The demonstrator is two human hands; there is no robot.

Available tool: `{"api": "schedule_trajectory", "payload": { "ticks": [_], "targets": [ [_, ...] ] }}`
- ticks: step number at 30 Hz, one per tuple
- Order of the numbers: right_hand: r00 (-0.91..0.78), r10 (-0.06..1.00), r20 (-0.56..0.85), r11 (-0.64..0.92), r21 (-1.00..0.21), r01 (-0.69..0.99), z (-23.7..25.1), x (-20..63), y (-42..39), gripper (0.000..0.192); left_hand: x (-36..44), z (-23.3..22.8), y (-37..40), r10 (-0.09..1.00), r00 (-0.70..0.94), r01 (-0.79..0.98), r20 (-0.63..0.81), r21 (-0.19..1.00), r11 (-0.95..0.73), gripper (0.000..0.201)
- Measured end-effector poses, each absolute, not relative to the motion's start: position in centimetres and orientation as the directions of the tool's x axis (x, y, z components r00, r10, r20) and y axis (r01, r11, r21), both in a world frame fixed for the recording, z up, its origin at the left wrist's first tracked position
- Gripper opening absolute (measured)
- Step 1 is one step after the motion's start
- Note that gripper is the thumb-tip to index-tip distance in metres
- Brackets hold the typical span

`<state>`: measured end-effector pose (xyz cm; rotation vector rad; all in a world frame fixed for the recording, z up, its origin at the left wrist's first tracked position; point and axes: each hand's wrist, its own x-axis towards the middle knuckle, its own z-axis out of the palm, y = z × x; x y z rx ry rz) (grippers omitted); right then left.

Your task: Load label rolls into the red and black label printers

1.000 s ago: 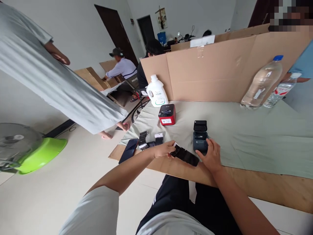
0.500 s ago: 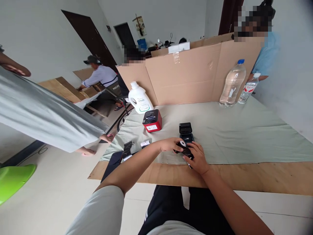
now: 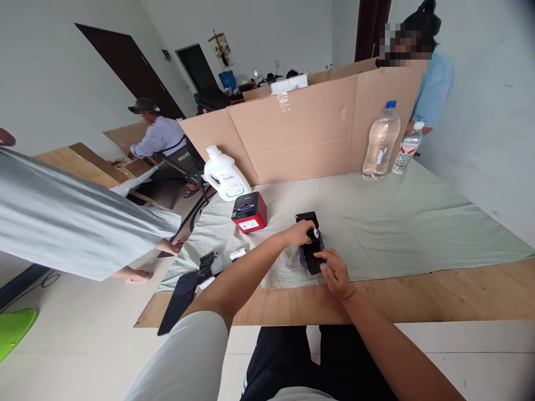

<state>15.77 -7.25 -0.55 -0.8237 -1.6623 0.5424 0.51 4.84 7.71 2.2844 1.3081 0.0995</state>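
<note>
Both hands (image 3: 320, 253) on black printer (image 3: 311, 253)

Red printer (image 3: 249, 212) left, bottles (image 3: 380, 141) far right; cloth (image 3: 418, 223) between open.

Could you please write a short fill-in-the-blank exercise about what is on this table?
1. Both hands, the left hand and the right hand, are at the small ____ printer with its lid open.
2. The printer beside the white jug is ____ in colour.
3. The taller water bottle has a ____ cap.
4. The screen standing behind the green cloth is made of ____.

Missing words: dark; red; blue; cardboard
</note>
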Motion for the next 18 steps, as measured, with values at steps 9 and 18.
{"api": "schedule_trajectory", "payload": {
  "ticks": [9, 18],
  "targets": [
    [-0.123, 0.715, 0.689, 0.685, -0.654, 0.322, -0.7, 15.4, -7.0, 0.041, 1.1, 8.7, 4.0, 0.852, 0.436, 0.899, -0.291, 0.173, -0.402, 0.040],
    [-0.074, 0.706, 0.704, 0.667, -0.625, 0.405, -0.6, 15.2, -6.8, 0.026, 1.7, 9.2, 3.5, 0.846, 0.413, 0.908, -0.336, 0.075, -0.413, 0.036]
  ]
}}
